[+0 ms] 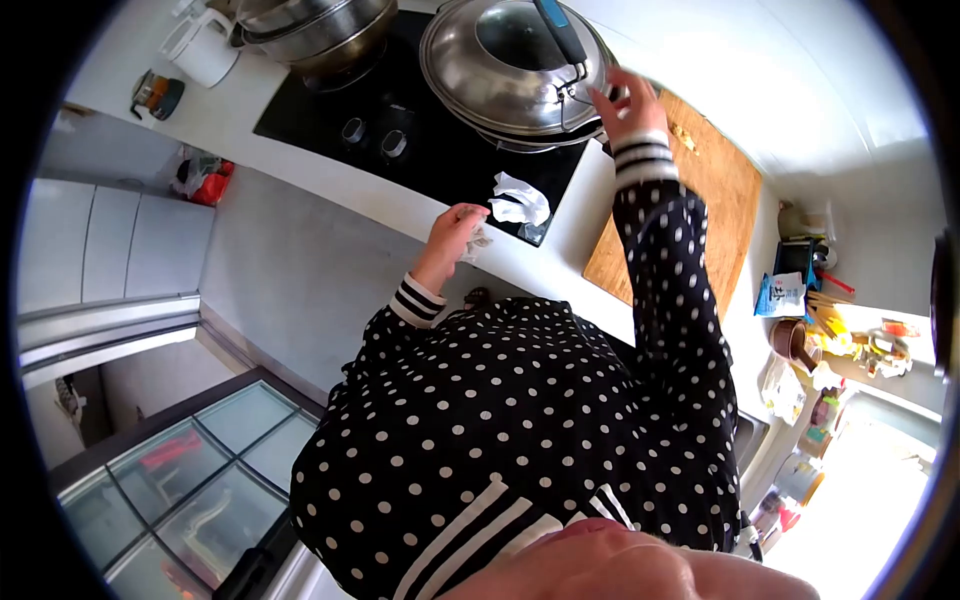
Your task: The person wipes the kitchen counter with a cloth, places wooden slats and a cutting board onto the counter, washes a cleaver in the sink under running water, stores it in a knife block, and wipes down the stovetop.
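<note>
My left hand [454, 243] is closed on a crumpled, greyish paper towel [477, 243], just off the counter's front edge. Close by, a second crumpled white paper towel [521, 200] lies on the near right corner of the black cooktop [420, 175]. A large steel wok lid [470, 75] with a glass window and a blue-black handle [561, 30] covers a pan on the right burner. At the lid's right rim, beside a bent wire piece [566, 105], my right hand [632, 112] has its fingers curled in; what they grip is hidden.
A wooden cutting board [720, 190] with small yellowish scraps lies right of the cooktop. Stacked steel pots [320, 35] stand on the left burner. A white kettle [203, 45] and a small glass pot [157, 95] are further left. Packages and a brown pot [790, 340] crowd the right counter.
</note>
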`<action>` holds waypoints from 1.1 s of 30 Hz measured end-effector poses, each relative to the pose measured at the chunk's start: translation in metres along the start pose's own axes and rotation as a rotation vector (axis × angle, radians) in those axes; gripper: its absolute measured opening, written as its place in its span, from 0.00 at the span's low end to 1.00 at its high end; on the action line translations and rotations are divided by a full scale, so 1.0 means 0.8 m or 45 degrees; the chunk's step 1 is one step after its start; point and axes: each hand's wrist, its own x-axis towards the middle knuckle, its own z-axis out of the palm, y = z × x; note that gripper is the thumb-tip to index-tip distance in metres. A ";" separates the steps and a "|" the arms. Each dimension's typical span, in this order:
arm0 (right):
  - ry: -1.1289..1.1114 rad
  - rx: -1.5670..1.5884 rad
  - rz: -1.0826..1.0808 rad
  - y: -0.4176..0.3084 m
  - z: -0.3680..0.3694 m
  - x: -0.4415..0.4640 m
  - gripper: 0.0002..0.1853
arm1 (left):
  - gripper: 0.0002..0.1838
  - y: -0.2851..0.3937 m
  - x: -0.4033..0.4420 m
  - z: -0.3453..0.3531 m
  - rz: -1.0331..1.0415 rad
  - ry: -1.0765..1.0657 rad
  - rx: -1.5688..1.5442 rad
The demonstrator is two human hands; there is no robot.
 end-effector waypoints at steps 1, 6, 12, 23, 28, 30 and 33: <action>0.020 -0.120 -0.021 0.003 0.016 0.026 0.30 | 0.09 0.000 -0.002 0.005 0.006 -0.012 -0.004; -0.268 -0.386 0.057 -0.003 0.058 0.084 0.32 | 0.10 0.004 -0.019 0.001 0.050 0.017 -0.067; -0.183 -0.395 -0.153 0.026 0.057 0.092 0.28 | 0.09 -0.023 -0.029 -0.050 0.051 0.218 -0.160; -0.261 -0.373 -0.160 0.025 0.046 0.100 0.28 | 0.09 -0.003 -0.029 -0.050 0.023 0.219 -0.117; -0.288 -0.318 -0.152 0.025 0.043 0.097 0.27 | 0.09 -0.008 -0.019 -0.053 0.014 0.165 -0.168; -0.228 -0.215 -0.254 0.035 0.047 0.094 0.28 | 0.10 -0.004 -0.024 -0.054 -0.015 0.170 -0.155; -0.233 -0.265 -0.217 0.034 0.045 0.093 0.31 | 0.10 0.000 -0.029 -0.054 -0.023 0.187 -0.119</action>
